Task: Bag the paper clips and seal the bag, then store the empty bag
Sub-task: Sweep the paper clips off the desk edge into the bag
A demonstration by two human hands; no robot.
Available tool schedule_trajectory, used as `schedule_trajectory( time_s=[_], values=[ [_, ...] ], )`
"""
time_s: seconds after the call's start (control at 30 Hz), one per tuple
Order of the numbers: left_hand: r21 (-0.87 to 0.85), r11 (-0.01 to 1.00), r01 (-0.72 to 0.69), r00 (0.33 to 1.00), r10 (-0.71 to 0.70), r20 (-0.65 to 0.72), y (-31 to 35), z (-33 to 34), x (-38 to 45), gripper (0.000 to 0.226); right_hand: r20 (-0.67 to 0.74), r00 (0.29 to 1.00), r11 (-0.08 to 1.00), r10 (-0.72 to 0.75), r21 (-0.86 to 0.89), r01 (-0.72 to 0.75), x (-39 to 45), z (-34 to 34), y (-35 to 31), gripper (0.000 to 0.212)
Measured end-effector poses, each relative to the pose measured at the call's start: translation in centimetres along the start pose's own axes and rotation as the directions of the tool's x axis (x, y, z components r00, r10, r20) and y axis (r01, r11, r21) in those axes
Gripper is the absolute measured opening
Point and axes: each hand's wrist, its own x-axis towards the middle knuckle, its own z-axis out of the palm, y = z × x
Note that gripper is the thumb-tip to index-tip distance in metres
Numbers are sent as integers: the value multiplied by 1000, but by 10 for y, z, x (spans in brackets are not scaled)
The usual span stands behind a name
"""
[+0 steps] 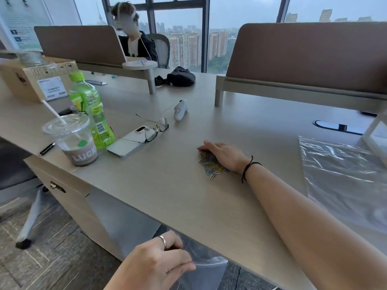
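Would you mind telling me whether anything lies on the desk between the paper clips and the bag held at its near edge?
Nothing visible does. The right hand rests on the clips, and bare desk runs to the bag held by the left hand.

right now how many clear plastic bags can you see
2. One clear plastic bag is held by the left hand below the desk edge; the other bag lies flat on the desk at the right. More could be hidden.

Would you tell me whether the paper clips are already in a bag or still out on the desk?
Out: the paper clips lie piled on the desk under the right hand.
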Motion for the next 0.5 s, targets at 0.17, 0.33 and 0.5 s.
schedule_trajectory(
  time_s=[0.17,0.33,0.5],
  values=[
    [16,998,-55,996,56,-75,7,0,-1,24,66,995,997,-75,15,74,-19,10,-4,53],
    [35,998,-44,995,47,-84,11,-2,-5,22,113,981,987,-158,-17,161,-42,21,-7,55],
    [28,998,-51,993,54,-104,14,-2,-7,16,153,945,946,-288,-109,306,-69,31,-12,59]
  ],
)
